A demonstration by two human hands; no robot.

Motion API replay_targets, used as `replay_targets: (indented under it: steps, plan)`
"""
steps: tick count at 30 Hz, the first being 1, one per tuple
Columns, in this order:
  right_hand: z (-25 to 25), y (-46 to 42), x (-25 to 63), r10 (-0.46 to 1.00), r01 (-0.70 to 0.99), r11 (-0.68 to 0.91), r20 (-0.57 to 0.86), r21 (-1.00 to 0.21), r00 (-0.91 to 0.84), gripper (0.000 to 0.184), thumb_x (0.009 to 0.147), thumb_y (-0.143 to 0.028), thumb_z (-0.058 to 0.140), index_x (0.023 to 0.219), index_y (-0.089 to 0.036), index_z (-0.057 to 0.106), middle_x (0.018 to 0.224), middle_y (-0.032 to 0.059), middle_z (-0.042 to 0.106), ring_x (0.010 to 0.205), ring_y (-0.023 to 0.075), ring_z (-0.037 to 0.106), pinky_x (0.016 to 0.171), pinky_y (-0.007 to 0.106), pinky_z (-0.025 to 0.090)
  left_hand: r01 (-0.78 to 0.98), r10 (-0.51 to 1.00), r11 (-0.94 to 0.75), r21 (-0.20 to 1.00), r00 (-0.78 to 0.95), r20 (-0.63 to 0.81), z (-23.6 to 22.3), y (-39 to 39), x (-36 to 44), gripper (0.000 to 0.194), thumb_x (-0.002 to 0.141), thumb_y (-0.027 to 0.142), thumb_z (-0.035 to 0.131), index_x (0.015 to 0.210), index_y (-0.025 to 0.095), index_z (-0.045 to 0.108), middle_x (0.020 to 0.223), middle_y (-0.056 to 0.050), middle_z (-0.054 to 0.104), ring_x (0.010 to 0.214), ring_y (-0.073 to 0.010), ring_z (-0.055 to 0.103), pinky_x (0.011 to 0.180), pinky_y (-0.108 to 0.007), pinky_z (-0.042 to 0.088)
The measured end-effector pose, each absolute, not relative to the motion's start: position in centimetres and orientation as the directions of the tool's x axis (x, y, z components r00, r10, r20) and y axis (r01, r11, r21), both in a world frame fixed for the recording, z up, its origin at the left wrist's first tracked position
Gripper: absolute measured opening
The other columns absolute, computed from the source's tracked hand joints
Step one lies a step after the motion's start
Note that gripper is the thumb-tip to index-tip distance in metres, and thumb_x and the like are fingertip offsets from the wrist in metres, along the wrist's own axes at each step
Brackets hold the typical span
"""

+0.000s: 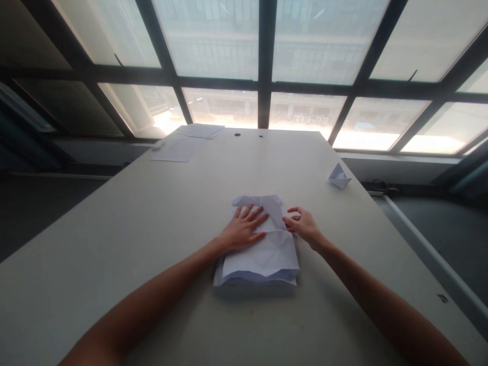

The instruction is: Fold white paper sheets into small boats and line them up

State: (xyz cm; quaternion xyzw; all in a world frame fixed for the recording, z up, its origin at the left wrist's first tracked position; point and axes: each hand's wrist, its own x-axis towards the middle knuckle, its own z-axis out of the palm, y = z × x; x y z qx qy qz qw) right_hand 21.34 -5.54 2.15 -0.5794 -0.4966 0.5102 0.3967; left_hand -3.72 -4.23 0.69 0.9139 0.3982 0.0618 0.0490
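Creased white sheets of paper (pixel 267 254) lie in a loose pile on the table in front of me, with fold lines across the top sheet and uneven, lifted near edges. My left hand (pixel 244 229) rests flat on the upper left of the pile, its fingers spread. Beside the right edge of the sheets is my right hand (pixel 303 226), fingers loosely bent and apart, the tips at or very near the paper's edge. Nothing shows between those fingers. The lower sheets are mostly covered by the top one.
A folded paper boat (pixel 339 177) stands near the right edge of the white table (pixel 152 218). Flat white sheets (pixel 179 150) lie at the far left corner. Two small dark holes mark the far end, before large windows (pixel 312 46).
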Motion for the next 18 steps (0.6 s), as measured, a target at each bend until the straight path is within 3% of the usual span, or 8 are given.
replay_targets:
  steps: [2, 7, 11, 15, 18]
  plan:
    - [2.1, -7.6, 21.7, 0.984, 0.2, -0.173, -0.179, -0.965, -0.015, 0.049, 0.071, -0.036, 0.077, 0.11, -0.019, 0.052, 0.075, 0.002, 0.068, 0.064, 0.0157, 0.064, 0.054, 0.024, 0.05, 0.735, 0.746, -0.665, 0.13, 0.662, 0.074, 0.6, -4.2, -3.7, 0.065, 0.097, 0.062, 0.034, 0.155, 0.034, 0.025, 0.164, -0.004, 0.019, 0.15, -0.0367, 0.008, 0.116, -0.059, 0.004]
    - [2.9, -11.5, 21.4, 0.928, 0.152, -0.341, -0.359, -0.928, -0.105, 0.054, 0.074, -0.035, 0.072, 0.12, -0.019, 0.048, 0.075, 0.0021, 0.069, 0.058, 0.0168, 0.064, 0.049, 0.024, 0.047, 0.78, 0.79, -0.613, 0.125, 0.609, 0.076, 0.3, -4.0, -3.8, 0.063, 0.097, 0.063, 0.031, 0.154, 0.035, 0.028, 0.164, -0.002, 0.019, 0.15, -0.0362, 0.008, 0.117, -0.06, 0.005]
    - [2.5, -14.3, 20.9, 0.966, 0.354, -0.186, -0.237, -0.916, -0.104, 0.069, 0.077, -0.029, 0.068, 0.139, -0.019, 0.039, 0.071, -0.0008, 0.066, 0.059, 0.0177, 0.062, 0.053, 0.026, 0.046, 0.801, 0.812, -0.583, 0.135, 0.578, 0.08, 0.2, -3.6, -4.1, 0.062, 0.098, 0.061, 0.031, 0.154, 0.035, 0.029, 0.163, -0.002, 0.02, 0.15, -0.035, 0.009, 0.117, -0.06, 0.006]
    - [1.6, -16.0, 20.6, 0.995, 0.74, 0.019, -0.057, -0.673, -0.078, 0.07, 0.085, -0.027, 0.061, 0.149, -0.02, 0.033, 0.084, 0.0065, 0.068, 0.078, 0.0257, 0.065, 0.071, 0.037, 0.051, 0.833, 0.847, -0.532, 0.149, 0.525, 0.086, 0.0, -3.2, -4.4, 0.06, 0.098, 0.06, 0.031, 0.153, 0.035, 0.03, 0.163, -0.002, 0.02, 0.15, -0.0359, 0.009, 0.116, -0.062, 0.006]
    - [1.7, -16.7, 20.0, 0.977, 0.883, 0.205, 0.136, -0.423, -0.162, 0.06, 0.089, -0.026, 0.058, 0.147, -0.024, 0.042, 0.118, 0.0171, 0.063, 0.114, 0.0347, 0.056, 0.095, 0.05, 0.044, 0.849, 0.863, -0.505, 0.156, 0.498, 0.084, 0.0, -2.8, -4.5, 0.061, 0.097, 0.061, 0.034, 0.152, 0.036, 0.032, 0.163, -0.001, 0.022, 0.149, -0.0363, 0.011, 0.116, -0.062, 0.007]
